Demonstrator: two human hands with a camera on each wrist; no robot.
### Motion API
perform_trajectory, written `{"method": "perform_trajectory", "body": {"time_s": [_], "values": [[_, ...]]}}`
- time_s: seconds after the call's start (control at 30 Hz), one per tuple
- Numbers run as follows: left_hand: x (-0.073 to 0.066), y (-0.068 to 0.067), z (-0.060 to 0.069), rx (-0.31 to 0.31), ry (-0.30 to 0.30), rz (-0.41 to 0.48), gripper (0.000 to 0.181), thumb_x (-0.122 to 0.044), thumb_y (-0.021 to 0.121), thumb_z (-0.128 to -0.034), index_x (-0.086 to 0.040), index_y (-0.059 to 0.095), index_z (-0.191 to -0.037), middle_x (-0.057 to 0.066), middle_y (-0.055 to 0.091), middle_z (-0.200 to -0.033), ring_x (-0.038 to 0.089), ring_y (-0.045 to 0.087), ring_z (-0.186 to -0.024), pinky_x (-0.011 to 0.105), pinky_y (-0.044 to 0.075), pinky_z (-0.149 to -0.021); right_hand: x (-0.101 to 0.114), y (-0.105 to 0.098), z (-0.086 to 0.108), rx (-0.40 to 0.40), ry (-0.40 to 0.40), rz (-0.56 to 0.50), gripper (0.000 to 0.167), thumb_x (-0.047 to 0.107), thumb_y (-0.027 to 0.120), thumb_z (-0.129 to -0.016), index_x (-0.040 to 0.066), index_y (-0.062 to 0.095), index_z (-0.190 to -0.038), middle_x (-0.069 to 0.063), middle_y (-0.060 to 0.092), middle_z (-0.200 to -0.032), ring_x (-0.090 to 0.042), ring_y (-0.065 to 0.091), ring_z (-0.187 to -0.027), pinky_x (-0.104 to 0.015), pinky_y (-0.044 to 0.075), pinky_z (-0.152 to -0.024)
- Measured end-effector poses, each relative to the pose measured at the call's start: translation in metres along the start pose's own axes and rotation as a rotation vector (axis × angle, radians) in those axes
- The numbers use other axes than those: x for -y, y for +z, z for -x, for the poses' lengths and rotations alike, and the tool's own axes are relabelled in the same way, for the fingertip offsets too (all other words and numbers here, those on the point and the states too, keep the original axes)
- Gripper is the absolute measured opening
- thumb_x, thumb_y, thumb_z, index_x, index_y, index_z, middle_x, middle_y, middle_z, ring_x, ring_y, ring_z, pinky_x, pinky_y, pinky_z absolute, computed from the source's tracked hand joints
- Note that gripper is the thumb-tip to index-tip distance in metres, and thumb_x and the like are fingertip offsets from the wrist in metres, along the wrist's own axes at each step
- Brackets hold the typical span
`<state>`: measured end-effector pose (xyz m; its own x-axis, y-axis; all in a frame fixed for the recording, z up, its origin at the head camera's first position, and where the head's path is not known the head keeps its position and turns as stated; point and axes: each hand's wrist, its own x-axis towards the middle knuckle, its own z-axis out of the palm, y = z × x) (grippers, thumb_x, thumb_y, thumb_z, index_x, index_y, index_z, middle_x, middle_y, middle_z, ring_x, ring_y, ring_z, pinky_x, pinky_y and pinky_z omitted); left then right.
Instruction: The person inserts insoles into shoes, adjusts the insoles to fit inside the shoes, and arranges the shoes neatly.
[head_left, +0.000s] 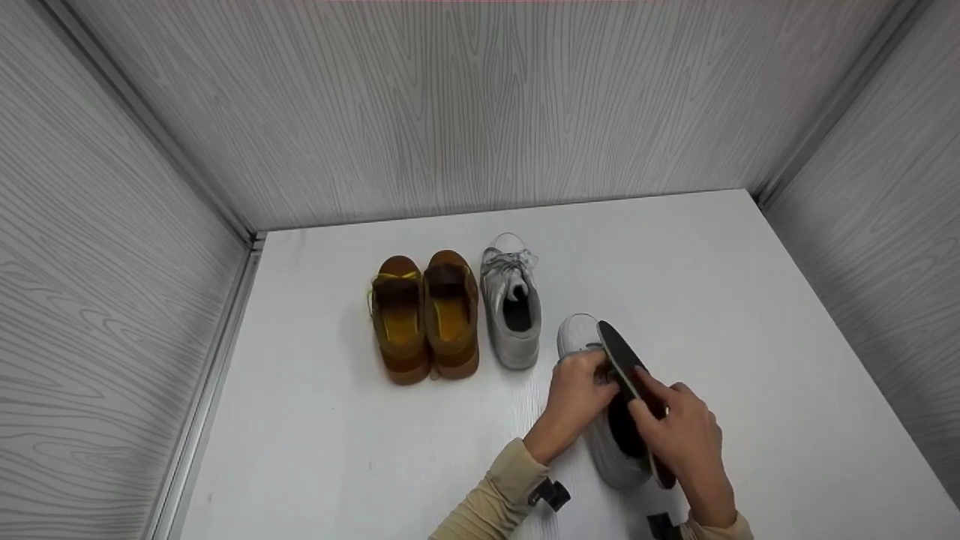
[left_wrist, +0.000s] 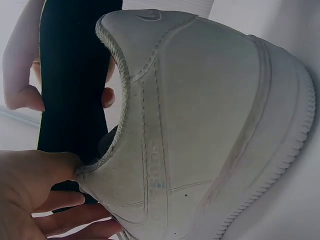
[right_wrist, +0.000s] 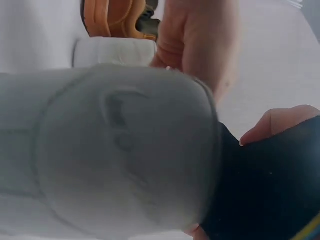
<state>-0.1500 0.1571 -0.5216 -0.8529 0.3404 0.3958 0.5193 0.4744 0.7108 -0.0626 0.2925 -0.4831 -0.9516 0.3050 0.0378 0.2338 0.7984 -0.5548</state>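
A white sneaker (head_left: pixel 616 459) stands on the white table, toe pointing away from me. My left hand (head_left: pixel 574 394) holds the sneaker at its opening near the tongue; in the left wrist view the thumb meets the collar edge. Above the shoe opening, my right hand (head_left: pixel 684 431) grips a dark insole (head_left: pixel 621 358) by its edges, thumb on one side and fingers on the other. The insole is tilted on edge, one end over the laces and the other beside the heel. The sneaker's heel (right_wrist: pixel 125 155) fills much of the right wrist view, partly covering the insole.
The second white sneaker (head_left: pixel 511 300), laced, stands left of the one I hold. Farther left are two brown shoes (head_left: pixel 401 360) with yellow laces, side by side. Grey wood-grain panels (head_left: pixel 480 105) border the table (head_left: pixel 300 420) at the back and sides.
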Motion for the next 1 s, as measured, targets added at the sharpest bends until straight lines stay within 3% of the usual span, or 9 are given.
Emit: {"method": "perform_trajectory", "body": {"time_s": [0.13,0.37,0.53,0.77,1.0], "values": [[0.000,0.000,0.001,0.006,-0.016,0.015,0.010,-0.012,0.079,-0.0718,-0.017,0.074,-0.079,-0.010,0.068,-0.076,0.005,0.061,-0.073,0.020,0.048,-0.069,0.001,0.009,0.001,0.001,-0.029,0.007,0.048,0.033,0.064,-0.086,0.019,0.065,-0.133,-0.009,0.054,-0.083,-0.022,0.045,-0.060,-0.035,0.038,-0.051],[0.001,-0.002,0.002,0.020,-0.049,0.034,0.011,-0.012,0.079,-0.0733,-0.018,0.077,-0.083,-0.009,0.071,-0.081,0.003,0.063,-0.080,0.018,0.049,-0.074,-0.002,0.020,-0.002,-0.092,-0.080,-0.047,0.046,0.038,0.075,-0.084,0.016,0.071,-0.125,-0.011,0.055,-0.081,-0.022,0.045,-0.064,-0.037,0.040,-0.056],[0.001,-0.003,-0.001,0.029,-0.026,-0.009,0.006,-0.013,0.078,-0.0733,-0.016,0.077,-0.079,-0.006,0.070,-0.079,0.006,0.064,-0.077,0.020,0.049,-0.071,-0.002,0.018,-0.003,-0.108,-0.075,-0.101,0.043,0.033,0.076,-0.085,0.012,0.072,-0.122,-0.012,0.056,-0.083,-0.022,0.047,-0.064,-0.036,0.040,-0.058],[0.001,-0.003,-0.003,0.042,-0.002,-0.052,0.004,-0.014,0.078,-0.0713,-0.016,0.074,-0.072,-0.005,0.069,-0.076,0.010,0.064,-0.072,0.025,0.050,-0.067,0.002,0.000,0.006,-0.221,-0.144,-0.149,0.029,0.016,0.075,-0.085,0.010,0.076,-0.112,-0.009,0.053,-0.083,-0.019,0.045,-0.067,-0.033,0.039,-0.060],[-0.002,-0.005,-0.005,0.012,0.019,-0.108,0.017,-0.007,0.074,-0.0688,-0.013,0.061,-0.059,-0.001,0.062,-0.063,0.017,0.058,-0.059,0.031,0.048,-0.058,0.011,-0.030,0.029,-0.271,-0.187,-0.147,0.024,0.005,0.075,-0.078,0.011,0.080,-0.101,0.000,0.051,-0.079,-0.012,0.044,-0.066,-0.026,0.039,-0.058]]}}
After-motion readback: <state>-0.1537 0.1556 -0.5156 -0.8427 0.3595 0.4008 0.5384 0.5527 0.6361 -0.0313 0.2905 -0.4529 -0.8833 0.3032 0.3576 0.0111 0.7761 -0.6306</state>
